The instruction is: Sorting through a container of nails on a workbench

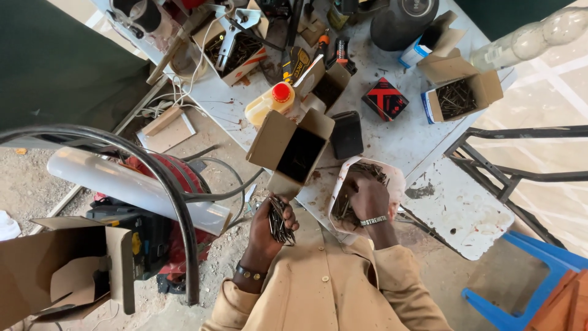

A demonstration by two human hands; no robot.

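Head view looks straight down on a person in a tan shirt. Nearest, the left hand is curled around a bundle of nails, fingers wrapped tight, just below the open box. The right hand reaches into the white tub right of that box, fingers bent down among loose nails; whether it pinches any I cannot tell. To do this well, I judge the bundle should be kept aligned, heads together, and gripped firmly so none slip. The open box looks dark inside; its contents are unclear. Right of and beyond it a second carton holds dark nails. Beyond the open box to the left, another carton holds nails and a metal tool. A yellow jug with red cap stands just beyond the open box.
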